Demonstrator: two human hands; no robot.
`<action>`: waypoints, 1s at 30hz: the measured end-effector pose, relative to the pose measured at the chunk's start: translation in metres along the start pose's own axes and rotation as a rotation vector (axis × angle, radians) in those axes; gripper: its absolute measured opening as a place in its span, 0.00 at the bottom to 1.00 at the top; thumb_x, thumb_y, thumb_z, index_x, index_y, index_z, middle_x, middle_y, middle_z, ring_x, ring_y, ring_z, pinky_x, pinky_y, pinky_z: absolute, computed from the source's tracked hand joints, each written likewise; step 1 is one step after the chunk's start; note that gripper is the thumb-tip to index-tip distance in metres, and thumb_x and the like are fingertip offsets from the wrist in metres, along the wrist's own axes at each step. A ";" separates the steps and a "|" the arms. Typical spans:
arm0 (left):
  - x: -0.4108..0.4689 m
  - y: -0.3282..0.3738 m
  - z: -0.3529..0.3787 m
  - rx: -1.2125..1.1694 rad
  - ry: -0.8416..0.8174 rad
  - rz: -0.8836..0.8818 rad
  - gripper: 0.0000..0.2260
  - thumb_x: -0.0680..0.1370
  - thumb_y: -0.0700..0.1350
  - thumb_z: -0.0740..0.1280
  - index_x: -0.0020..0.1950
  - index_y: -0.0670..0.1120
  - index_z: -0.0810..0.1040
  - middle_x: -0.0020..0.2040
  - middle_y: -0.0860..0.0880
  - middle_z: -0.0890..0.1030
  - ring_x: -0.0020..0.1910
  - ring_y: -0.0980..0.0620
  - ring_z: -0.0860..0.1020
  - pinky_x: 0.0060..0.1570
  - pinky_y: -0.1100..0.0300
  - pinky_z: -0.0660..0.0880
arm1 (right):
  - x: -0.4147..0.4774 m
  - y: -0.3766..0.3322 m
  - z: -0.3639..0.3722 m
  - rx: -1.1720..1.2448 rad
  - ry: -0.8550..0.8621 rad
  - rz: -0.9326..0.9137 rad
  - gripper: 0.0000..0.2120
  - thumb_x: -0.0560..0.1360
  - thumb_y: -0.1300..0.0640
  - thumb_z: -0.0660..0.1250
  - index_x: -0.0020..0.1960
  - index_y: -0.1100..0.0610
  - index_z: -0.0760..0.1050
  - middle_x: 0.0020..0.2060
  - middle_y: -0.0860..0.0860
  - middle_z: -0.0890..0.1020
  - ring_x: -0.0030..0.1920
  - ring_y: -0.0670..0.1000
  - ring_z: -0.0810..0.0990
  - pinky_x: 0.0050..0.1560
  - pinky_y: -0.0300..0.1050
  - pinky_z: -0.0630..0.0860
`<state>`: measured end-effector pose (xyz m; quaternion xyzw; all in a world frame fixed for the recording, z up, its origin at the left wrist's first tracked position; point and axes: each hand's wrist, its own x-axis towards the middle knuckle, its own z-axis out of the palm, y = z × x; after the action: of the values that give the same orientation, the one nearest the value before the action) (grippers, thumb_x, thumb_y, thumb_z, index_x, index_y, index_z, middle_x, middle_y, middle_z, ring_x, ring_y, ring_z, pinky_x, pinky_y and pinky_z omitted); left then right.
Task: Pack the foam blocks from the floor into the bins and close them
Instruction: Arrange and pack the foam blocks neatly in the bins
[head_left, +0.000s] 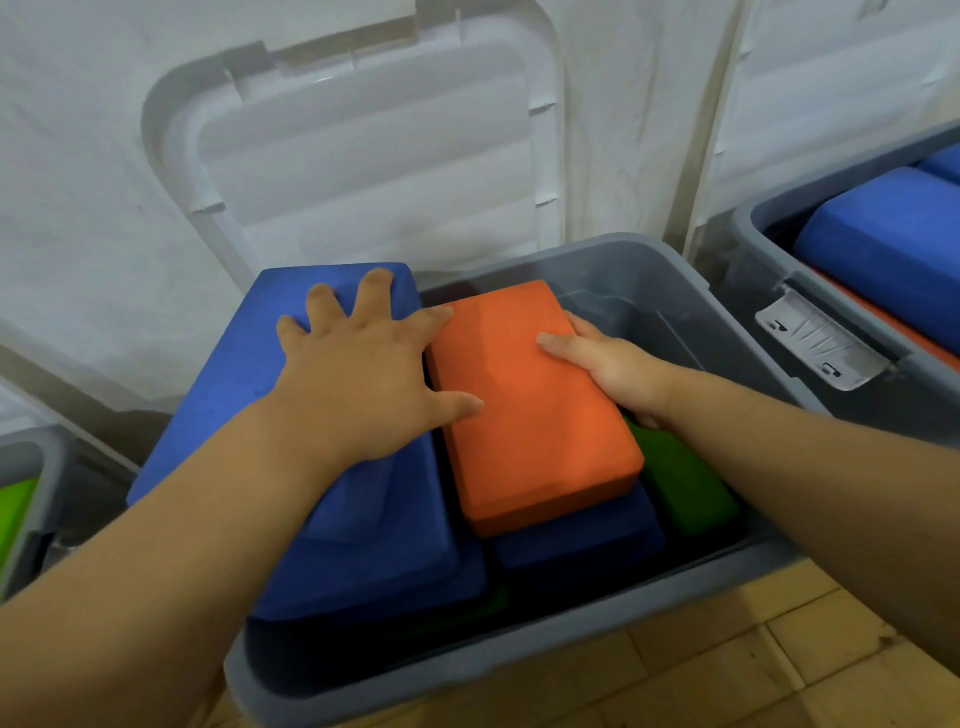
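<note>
A grey bin (675, 275) stands before me with several foam blocks inside. My left hand (363, 374) lies flat with spread fingers on a large blue block (244, 374) that tilts up over the bin's left rim; its thumb and forefinger touch the orange block (530, 415). My right hand (613, 369) holds the orange block's right edge, thumb on top and fingers under it. The orange block lies on a dark blue block (576, 540), next to a green block (685, 488). More blue blocks (384, 540) sit below the left one.
The bin's white lid (374, 156) leans upright against the white wall behind it. A second grey bin (769, 244) at the right holds blue and orange blocks and has a white latch (821, 343). A third bin (31, 467) at the left shows green. Tan tiled floor (753, 665) lies in front.
</note>
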<state>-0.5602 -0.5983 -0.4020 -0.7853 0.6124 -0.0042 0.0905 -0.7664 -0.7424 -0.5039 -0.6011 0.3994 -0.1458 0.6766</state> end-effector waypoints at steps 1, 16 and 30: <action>0.001 0.002 0.001 0.017 -0.008 -0.003 0.43 0.68 0.79 0.58 0.79 0.66 0.54 0.81 0.48 0.48 0.75 0.30 0.53 0.71 0.31 0.58 | 0.002 -0.001 -0.003 -0.059 0.027 -0.009 0.23 0.80 0.40 0.63 0.74 0.40 0.64 0.61 0.43 0.81 0.56 0.46 0.84 0.54 0.43 0.80; 0.001 -0.001 0.003 -0.044 0.042 -0.082 0.38 0.67 0.79 0.56 0.74 0.65 0.67 0.80 0.53 0.52 0.75 0.35 0.55 0.70 0.35 0.61 | 0.027 0.035 -0.050 -0.606 0.326 0.148 0.23 0.83 0.46 0.61 0.76 0.49 0.67 0.74 0.53 0.70 0.70 0.55 0.71 0.62 0.45 0.66; 0.004 -0.002 0.007 -0.089 0.084 -0.088 0.33 0.72 0.71 0.64 0.75 0.62 0.65 0.80 0.53 0.53 0.75 0.37 0.55 0.69 0.38 0.60 | -0.030 -0.020 -0.048 -0.905 0.618 -0.113 0.20 0.73 0.45 0.72 0.65 0.46 0.78 0.62 0.54 0.71 0.61 0.58 0.76 0.62 0.50 0.72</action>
<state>-0.5568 -0.6005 -0.4093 -0.8137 0.5803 -0.0138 0.0296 -0.8145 -0.7602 -0.4720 -0.7819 0.5693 -0.1653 0.1930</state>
